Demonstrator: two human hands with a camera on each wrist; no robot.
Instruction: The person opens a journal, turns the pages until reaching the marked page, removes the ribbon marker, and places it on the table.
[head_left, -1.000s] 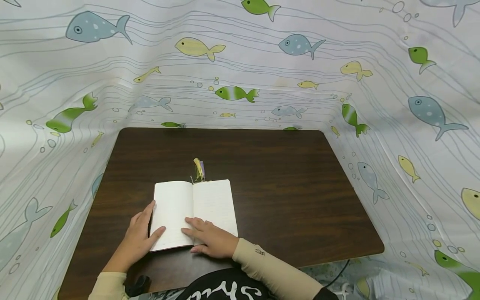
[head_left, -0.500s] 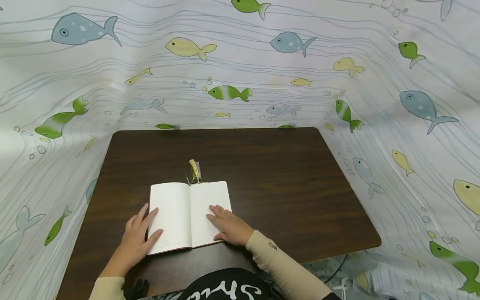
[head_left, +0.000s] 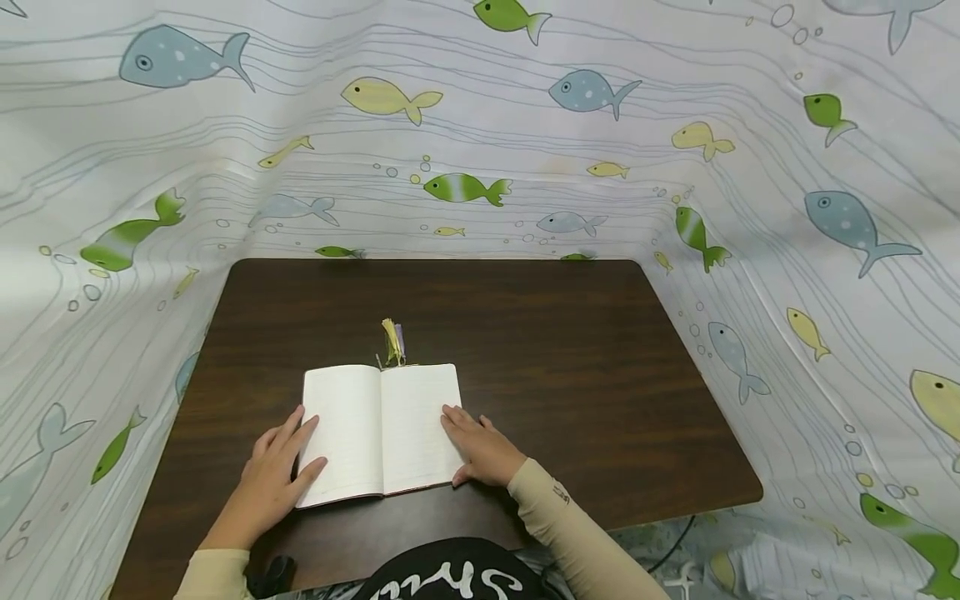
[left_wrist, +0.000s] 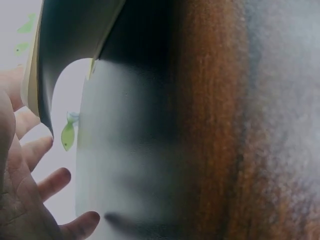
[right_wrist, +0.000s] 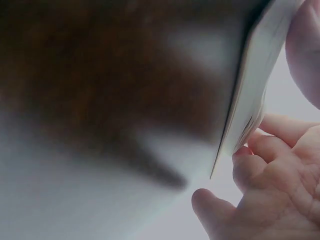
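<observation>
A notebook lies open on the brown table, its two pages mostly white with faint ruled lines. Yellowish and purple ribbon ends stick out past its top. My left hand rests at the left edge, thumb over the page and fingers spread; the left wrist view shows the hand beside the notebook's dark cover. On the right page's outer edge lies my right hand, fingers extended and thumb near the lower corner. Close up in the right wrist view, fingers touch the page edges.
The dark wood-grain table extends right of and behind the notebook. White fabric with printed fish surrounds its back and sides. A black cable hangs past the front right edge, and a dark object sits by the left sleeve.
My right hand has slid rightward across the pages, from near the centre fold to the right page's outer edge. My left hand stays at the left edge, its fingers slightly shifted onto the page.
</observation>
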